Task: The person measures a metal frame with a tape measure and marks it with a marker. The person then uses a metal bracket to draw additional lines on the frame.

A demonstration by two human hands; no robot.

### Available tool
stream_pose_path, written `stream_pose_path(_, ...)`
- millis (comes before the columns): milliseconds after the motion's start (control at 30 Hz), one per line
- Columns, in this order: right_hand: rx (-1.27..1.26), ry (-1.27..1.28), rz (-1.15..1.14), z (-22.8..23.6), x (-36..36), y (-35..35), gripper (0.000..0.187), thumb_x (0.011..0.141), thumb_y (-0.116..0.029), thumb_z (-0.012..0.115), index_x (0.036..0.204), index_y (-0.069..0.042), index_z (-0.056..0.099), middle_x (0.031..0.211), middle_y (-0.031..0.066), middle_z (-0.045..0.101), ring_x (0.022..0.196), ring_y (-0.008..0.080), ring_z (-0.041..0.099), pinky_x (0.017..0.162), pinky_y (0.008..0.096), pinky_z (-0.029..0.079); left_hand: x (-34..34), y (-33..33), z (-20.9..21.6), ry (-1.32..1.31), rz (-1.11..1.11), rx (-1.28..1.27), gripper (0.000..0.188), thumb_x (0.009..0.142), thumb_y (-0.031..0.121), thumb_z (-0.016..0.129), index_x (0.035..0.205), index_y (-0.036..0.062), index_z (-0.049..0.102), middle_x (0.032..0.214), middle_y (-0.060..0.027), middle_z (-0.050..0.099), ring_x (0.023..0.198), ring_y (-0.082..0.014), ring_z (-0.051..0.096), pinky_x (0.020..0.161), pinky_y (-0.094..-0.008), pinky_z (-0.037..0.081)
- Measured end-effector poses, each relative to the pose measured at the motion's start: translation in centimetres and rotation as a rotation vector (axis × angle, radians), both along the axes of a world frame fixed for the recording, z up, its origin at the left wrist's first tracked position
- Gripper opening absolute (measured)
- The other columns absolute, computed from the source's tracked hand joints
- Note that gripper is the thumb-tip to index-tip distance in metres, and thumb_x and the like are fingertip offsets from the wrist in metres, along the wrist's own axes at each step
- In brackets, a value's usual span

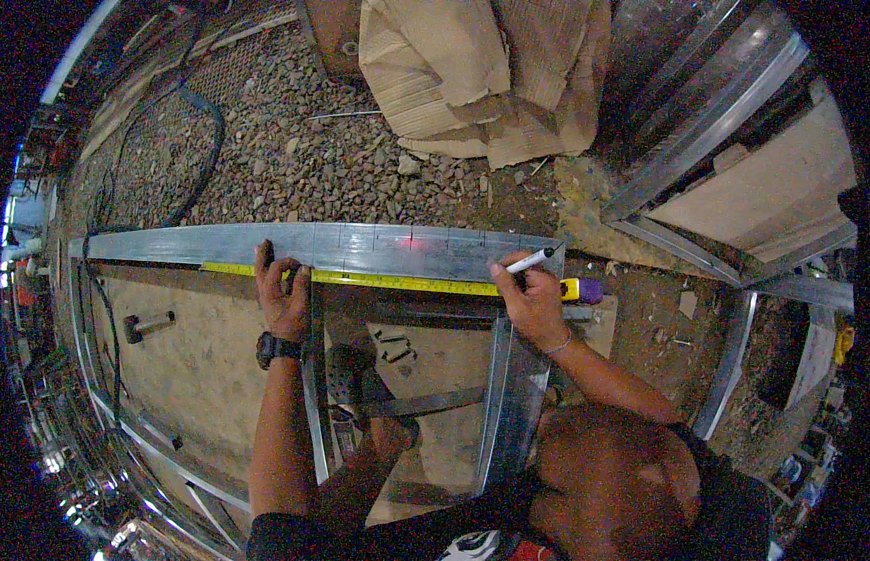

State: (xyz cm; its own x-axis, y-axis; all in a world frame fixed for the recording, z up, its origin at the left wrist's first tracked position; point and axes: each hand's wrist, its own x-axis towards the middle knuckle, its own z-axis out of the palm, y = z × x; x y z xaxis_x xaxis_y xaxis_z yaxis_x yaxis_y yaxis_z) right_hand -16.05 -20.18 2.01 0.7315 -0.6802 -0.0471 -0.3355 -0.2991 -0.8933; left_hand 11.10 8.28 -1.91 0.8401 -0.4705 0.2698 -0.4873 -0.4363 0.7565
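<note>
We clasp a white marker between the thumb and bent fingers of our right hand, its dark end slanting up and to the right. Our left hand rests with bent fingers at the yellow tape measure and the metal bar; we cannot tell whether it pinches the blade or only presses it down. The blade lies drawn out along the bar's near edge, bright yellow with fine dark graduations, running beneath our right hand to a yellow-and-purple case just beyond it. The bar itself is long, flat-faced and silvery grey, dulled by streaks, with thin dark lines crossing its face at intervals. It stretches across the picture in front of us, its edges bowed by the lens.

A dark watch circles our left wrist. Below the bar, narrower metal members run toward us over a tan sheet, where a hammer lies to the left and small dark pieces sit near a foot in a dark shoe. Beyond the bar spreads gravel, with a dark hose curving over it and crumpled cardboard farther off.
</note>
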Motion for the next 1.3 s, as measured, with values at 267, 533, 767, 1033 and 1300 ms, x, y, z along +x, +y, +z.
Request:
stream_pose_path(267,-0.012,0.049,0.035,0.2,0.0,0.0,0.023,0.095,-0.028,0.068,0.097,-0.005,0.067,0.08,0.0159,0.07,0.075,0.0349,0.069,0.069,0.0425,0.053,0.3,0.3,-0.3,0.053,0.02,-0.054,0.016,0.087,0.015,0.073,0.098,0.0048,0.069,0.155,-0.0262,0.037,0.147,-0.0395,0.03,0.12,-0.0481,0.023)
stream_pose_path(533,0.0,0.001,0.014,0.1,0.0,0.1,0.019,0.094,-0.02,0.069,0.091,-0.001,0.068,0.086,0.0093,0.07,0.079,0.0206,0.066,0.072,0.0333,0.052,-0.2,-0.2,1.0,-0.007,0.018,0.09,0.016,0.087,0.016,0.074,0.098,0.0057,0.069,0.154,-0.0264,0.038,0.147,-0.0393,0.031,0.119,-0.0477,0.023)
stream_pose_path(767,-0.035,0.002,0.028,-0.4,0.1,0.1,0.017,0.095,-0.018,0.07,0.09,-0.002,0.068,0.083,0.0046,0.069,0.077,0.0126,0.063,0.07,0.0292,0.05,-0.3,-0.2,0.9,0.03,0.002,0.015,0.014,0.087,0.012,0.073,0.098,0.0045,0.067,0.156,-0.0257,0.034,0.147,-0.0381,0.032,0.118,-0.0458,0.026)
stream_pose_path(1033,-0.007,0.025,0.007,0.4,0.2,0.3,0.017,0.095,-0.019,0.069,0.092,-0.002,0.068,0.082,0.0034,0.066,0.076,0.0111,0.06,0.07,0.028,0.049,0.1,0.2,0.2,-0.007,0.002,0.051,0.015,0.087,0.011,0.073,0.098,0.004,0.066,0.156,-0.0253,0.035,0.146,-0.0384,0.033,0.118,-0.0458,0.027)
stream_pose_path(1300,0.36,-0.103,-0.106,2.4,-0.2,0.2,0.023,0.101,-0.022,0.061,0.116,-0.005,0.062,0.096,0.0059,0.067,0.087,0.0131,0.061,0.079,0.0281,0.05,0.3,0.5,-1.2,0.004,0.013,-0.022,0.015,0.087,0.011,0.073,0.099,0.0045,0.066,0.155,-0.025,0.037,0.145,-0.0384,0.034,0.119,-0.0465,0.026)
